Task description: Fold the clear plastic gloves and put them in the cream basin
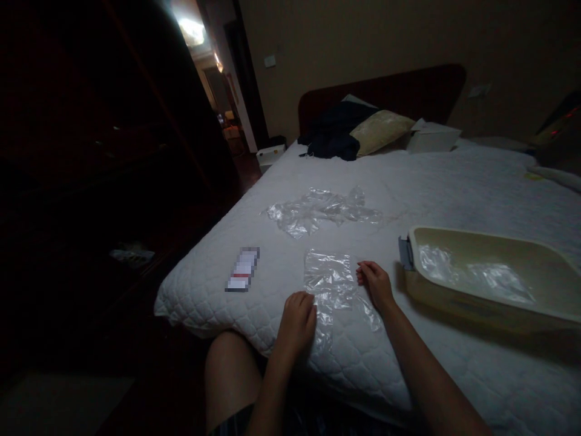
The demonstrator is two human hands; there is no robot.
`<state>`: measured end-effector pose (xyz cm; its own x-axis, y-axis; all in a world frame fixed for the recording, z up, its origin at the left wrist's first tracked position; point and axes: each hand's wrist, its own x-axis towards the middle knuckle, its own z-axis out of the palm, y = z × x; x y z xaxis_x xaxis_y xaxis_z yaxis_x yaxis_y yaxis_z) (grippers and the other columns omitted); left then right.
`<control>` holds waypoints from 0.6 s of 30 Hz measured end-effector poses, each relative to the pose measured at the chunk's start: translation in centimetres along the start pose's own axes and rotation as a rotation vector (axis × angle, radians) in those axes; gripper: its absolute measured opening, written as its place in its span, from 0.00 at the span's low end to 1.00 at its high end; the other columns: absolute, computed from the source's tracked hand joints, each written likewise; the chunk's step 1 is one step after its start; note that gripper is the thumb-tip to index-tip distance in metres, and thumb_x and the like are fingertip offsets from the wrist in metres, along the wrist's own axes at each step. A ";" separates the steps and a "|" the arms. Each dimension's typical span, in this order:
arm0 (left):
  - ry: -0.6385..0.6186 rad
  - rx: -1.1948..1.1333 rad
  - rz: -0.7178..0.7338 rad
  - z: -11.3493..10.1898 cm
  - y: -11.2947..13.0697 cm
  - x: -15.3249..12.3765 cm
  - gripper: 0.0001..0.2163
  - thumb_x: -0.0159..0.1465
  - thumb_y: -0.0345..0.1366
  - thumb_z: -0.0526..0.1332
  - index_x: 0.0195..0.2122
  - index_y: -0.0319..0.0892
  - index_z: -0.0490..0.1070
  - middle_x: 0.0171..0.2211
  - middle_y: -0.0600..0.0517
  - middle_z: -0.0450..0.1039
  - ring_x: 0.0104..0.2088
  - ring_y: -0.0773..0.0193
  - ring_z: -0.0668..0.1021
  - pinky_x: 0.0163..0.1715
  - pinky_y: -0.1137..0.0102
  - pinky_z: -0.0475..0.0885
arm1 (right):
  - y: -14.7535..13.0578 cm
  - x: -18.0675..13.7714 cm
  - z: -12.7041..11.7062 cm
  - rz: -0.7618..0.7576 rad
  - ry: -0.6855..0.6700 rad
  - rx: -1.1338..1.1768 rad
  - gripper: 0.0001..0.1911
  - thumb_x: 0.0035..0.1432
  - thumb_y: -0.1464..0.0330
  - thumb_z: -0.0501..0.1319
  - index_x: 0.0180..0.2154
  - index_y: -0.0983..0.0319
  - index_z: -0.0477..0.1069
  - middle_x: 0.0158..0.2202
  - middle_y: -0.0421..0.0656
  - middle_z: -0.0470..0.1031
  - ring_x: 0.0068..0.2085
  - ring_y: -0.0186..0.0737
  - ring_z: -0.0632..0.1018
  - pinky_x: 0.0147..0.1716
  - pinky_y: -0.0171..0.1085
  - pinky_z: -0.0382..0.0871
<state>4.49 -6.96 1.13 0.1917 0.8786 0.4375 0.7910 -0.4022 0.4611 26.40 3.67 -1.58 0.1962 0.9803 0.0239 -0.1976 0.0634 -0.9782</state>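
A clear plastic bag lies flat on the bed, between the fingers of the left hand and the fingers of the right hand. The left fingers are bent downward at the near left edge of this bag; because they are partly hidden, I cannot tell if they pinch the film. The right fingers are curled loosely just beside its right edge, and whether something thin is between them, I also cannot tell. Nearer to the body than the right fingertips, a loose strip of clear plastic lies on the bed. Beyond the fingers of both hands there is a crumpled heap of clear film. To the left of the left fingers, and a little farther forward, lies a blurred flat object. To the right of the right fingers stands a yellowish tub, with more clear plastic inside. Far ahead of all fingers are dark cloth, a pillow and the headboard.
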 end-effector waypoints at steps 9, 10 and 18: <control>-0.002 -0.026 0.051 0.3 -0.7 -1.0 0.09 0.59 0.28 0.53 0.38 0.43 0.68 0.42 0.48 0.69 0.49 0.58 0.68 0.53 0.53 0.59 | 0.6 -0.9 1.1 -0.299 -0.164 -0.701 0.15 0.46 0.57 0.60 0.29 0.62 0.71 0.27 0.42 0.72 0.27 0.37 0.71 0.27 0.36 0.66; 0.000 -0.033 0.057 0.3 -0.8 -1.1 0.09 0.58 0.28 0.53 0.38 0.43 0.68 0.41 0.48 0.70 0.49 0.58 0.68 0.53 0.53 0.59 | 0.7 -0.9 1.1 -0.327 -0.176 -0.737 0.14 0.46 0.58 0.60 0.30 0.61 0.71 0.28 0.42 0.72 0.28 0.37 0.71 0.28 0.36 0.66; 0.015 -0.115 0.054 -1.3 -1.2 -2.7 0.04 0.56 0.31 0.56 0.31 0.43 0.70 0.36 0.49 0.73 0.46 0.58 0.71 0.52 0.50 0.58 | 0.7 -0.8 0.8 -0.341 -0.198 -0.750 0.11 0.47 0.60 0.59 0.31 0.61 0.71 0.29 0.42 0.72 0.28 0.36 0.72 0.29 0.35 0.66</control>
<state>2.28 -9.19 0.40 0.2232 0.8513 0.4749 0.7079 -0.4765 0.5214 25.31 3.13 -2.13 -0.0564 0.9490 0.3101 0.5450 0.2894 -0.7869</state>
